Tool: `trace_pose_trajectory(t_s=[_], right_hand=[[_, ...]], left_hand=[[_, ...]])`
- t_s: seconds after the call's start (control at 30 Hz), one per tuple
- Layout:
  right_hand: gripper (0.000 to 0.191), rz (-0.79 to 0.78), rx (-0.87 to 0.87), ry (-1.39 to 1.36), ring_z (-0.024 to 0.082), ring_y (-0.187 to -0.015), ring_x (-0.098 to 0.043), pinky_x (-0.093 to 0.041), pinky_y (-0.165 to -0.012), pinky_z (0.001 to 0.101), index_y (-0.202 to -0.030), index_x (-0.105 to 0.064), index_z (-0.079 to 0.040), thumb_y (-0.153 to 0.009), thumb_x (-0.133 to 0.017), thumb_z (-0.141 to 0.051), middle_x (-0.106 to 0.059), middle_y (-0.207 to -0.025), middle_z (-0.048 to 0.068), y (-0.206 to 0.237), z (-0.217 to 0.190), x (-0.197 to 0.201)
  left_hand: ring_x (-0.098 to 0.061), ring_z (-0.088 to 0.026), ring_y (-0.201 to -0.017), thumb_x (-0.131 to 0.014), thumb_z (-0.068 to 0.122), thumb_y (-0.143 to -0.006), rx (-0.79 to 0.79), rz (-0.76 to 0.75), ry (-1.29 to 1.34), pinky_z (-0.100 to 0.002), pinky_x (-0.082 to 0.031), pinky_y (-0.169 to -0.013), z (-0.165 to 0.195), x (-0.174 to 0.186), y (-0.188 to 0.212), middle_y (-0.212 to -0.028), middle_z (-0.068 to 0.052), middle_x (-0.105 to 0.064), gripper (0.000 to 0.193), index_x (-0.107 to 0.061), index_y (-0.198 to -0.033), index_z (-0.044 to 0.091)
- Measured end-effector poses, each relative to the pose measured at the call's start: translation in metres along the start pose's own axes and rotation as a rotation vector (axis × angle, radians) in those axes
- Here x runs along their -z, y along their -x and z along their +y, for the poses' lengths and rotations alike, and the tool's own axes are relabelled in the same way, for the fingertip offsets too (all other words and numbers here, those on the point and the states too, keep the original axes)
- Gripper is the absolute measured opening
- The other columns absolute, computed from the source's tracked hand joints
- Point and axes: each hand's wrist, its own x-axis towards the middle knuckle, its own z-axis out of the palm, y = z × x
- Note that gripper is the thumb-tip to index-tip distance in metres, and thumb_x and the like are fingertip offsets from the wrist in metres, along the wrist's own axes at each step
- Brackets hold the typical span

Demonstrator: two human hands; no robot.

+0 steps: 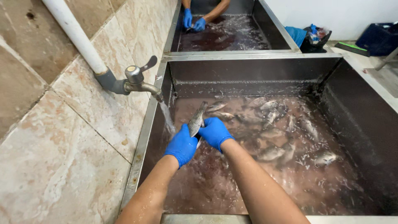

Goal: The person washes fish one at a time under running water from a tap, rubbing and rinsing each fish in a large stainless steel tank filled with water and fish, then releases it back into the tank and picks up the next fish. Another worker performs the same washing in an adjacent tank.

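Standing at the near edge, the large steel sink [352, 103] fills most of the view, holding murky reddish water with many loose fish [273, 151] lying on the bottom, mostly toward the right and far side. A second sink [273, 25] beyond it has another person's blue-gloved hands [193, 21] in it. On the tiled wall [62, 137] to the left, a white pipe [74, 35] feeds a metal tap [139, 81], which runs a thin stream [167, 118] down into the left part of the sink.

Both hands are together above the water, each closed on one fish [197, 120]. The left hand [182, 145] grips its lower left flank; the right hand [214, 132] grips from the right, slightly farther out. The fish's long axis runs away from the person, tail end up and tilted right. It sits just right of the stream, apart from it; the left hand is nearer the water.
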Motion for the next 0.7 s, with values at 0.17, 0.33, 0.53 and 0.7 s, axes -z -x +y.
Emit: trace_pose_trajectory(t_s=[0.17,0.33,0.53,0.7], right_hand=[[0.033,-0.113,0.120,-0.108,0.013,-0.088,-0.071,-0.057,-0.082,0.0353,-0.112,-0.073,-0.001,-0.089,-0.070,-0.025,-0.079,-0.097,0.012,0.002,-0.006,0.005],[0.043,-0.013,0.228,-0.183,0.026,-0.106,-0.070,-0.055,-0.093,0.0381,-0.123,-0.062,-0.004,-0.084,-0.072,-0.019,-0.074,-0.117,0.017,0.025,-0.046,-0.013],[0.031,0.390,0.479,0.351,0.043,-0.110,-0.063,-0.051,-0.094,0.0476,-0.100,-0.070,-0.004,-0.074,-0.079,-0.018,-0.063,-0.131,0.025,0.043,-0.084,-0.027],[0.020,0.322,0.489,0.109,0.041,-0.104,-0.066,-0.052,-0.087,0.0442,-0.090,-0.076,-0.006,-0.075,-0.078,-0.019,-0.069,-0.125,0.022,0.025,-0.061,-0.046]], left_hand=[[-0.068,-0.035,-0.075,-0.048,0.028,-0.086,0.059,-0.021,0.416,-0.047,-0.055,-0.058,-0.027,-0.006,-0.019,-0.096,-0.022,-0.069,0.044,-0.055,-0.126,0.011],[-0.061,-0.023,-0.068,-0.049,0.028,-0.090,0.073,0.172,0.699,-0.037,-0.050,-0.049,-0.059,-0.019,-0.044,-0.091,-0.015,-0.067,0.044,-0.055,-0.130,0.013],[-0.067,-0.033,-0.072,-0.047,0.032,-0.097,0.100,0.240,0.406,-0.045,-0.050,-0.062,-0.093,-0.027,-0.067,-0.085,-0.027,-0.070,0.038,-0.065,-0.094,-0.002],[-0.068,-0.041,-0.091,-0.046,0.027,-0.098,-0.215,0.465,-0.009,-0.051,-0.053,-0.079,-0.108,-0.028,-0.072,-0.101,-0.027,-0.068,0.033,-0.065,-0.098,0.001]])
